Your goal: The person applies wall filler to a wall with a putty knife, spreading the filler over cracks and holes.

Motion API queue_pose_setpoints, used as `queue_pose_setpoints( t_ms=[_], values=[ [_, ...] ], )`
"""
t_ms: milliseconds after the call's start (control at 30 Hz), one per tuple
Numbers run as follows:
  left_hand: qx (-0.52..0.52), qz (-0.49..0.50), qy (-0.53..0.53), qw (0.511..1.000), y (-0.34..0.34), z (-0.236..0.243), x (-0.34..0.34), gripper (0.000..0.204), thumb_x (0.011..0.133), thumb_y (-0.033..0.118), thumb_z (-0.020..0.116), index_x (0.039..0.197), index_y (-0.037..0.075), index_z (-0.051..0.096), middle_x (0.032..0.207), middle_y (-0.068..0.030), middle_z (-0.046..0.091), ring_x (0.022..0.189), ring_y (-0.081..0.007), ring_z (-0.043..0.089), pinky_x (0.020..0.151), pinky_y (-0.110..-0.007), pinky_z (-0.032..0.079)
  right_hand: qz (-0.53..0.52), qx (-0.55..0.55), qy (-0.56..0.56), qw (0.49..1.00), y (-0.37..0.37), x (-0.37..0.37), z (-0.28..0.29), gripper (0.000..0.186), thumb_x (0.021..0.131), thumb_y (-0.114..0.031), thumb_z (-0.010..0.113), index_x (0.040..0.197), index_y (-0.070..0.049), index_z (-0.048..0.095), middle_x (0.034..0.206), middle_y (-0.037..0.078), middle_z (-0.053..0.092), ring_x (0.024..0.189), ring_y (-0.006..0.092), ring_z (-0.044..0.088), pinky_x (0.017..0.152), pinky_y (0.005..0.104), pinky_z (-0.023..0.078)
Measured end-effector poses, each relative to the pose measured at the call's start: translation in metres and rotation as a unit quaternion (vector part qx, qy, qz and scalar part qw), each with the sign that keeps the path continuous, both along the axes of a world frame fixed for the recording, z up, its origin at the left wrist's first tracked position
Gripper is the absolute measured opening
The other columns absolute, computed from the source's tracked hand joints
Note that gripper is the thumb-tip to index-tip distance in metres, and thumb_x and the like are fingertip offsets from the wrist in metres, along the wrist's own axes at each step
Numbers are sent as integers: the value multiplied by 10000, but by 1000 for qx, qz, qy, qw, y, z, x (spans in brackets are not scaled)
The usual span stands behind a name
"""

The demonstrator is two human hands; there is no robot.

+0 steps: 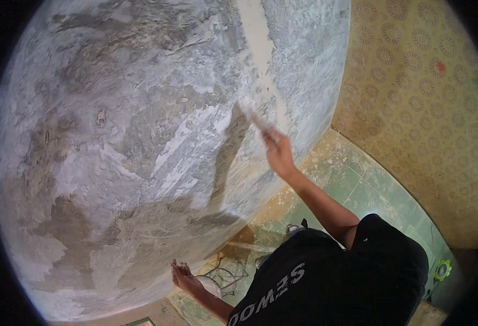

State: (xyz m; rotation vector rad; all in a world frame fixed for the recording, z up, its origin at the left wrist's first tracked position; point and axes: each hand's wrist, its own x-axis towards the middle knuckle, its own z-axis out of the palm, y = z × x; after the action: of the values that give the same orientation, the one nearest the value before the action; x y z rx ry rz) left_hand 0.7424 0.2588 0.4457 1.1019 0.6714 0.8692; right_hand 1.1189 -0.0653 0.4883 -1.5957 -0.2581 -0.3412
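My right hand [278, 153] is closed round the handle of a putty knife [256, 119], which is smeared by motion. Its blade end meets the rough grey-white plastered wall [141, 103], and a dark shadow falls on the wall beside it. Lower down, near the foot of the wall, my left hand [184, 276] is held up with its fingers loosely apart. Nothing shows in that hand, and pale dust or plaster marks its fingertips. A smooth cream strip [258, 38] runs down the wall above the putty knife.
A yellow-brown patterned wall [412, 81] stands at the right. Green floor tiles [380, 190] with pale splatter lie below. A metal-framed stand [230, 277] is by my left forearm, next to a round whitish thing [210, 284]. A bright green round object [442, 270] sits at the lower right.
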Motion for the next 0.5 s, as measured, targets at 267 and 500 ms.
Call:
queue_pose_setpoints(
  t_ms=[267,500],
  values=[
    [58,17,10,998,-19,1,10,403,966,127,638,1282,-112,564,1274,-252,612,1218,-308,600,1056,-354,511,-95,-21,-18,995,11,16,28,250,920,-33,539,1116,89,636,997,294,671,975,399,671,820,401,499],
    [-15,97,77,992,-33,-1,27,225,971,165,663,917,-50,626,565,7,487,511,-105,412,482,-276,345,131,23,-31,991,18,-28,26,332,920,1,475,1207,68,629,1173,277,658,1146,334,635,968,351,458]
  ],
)
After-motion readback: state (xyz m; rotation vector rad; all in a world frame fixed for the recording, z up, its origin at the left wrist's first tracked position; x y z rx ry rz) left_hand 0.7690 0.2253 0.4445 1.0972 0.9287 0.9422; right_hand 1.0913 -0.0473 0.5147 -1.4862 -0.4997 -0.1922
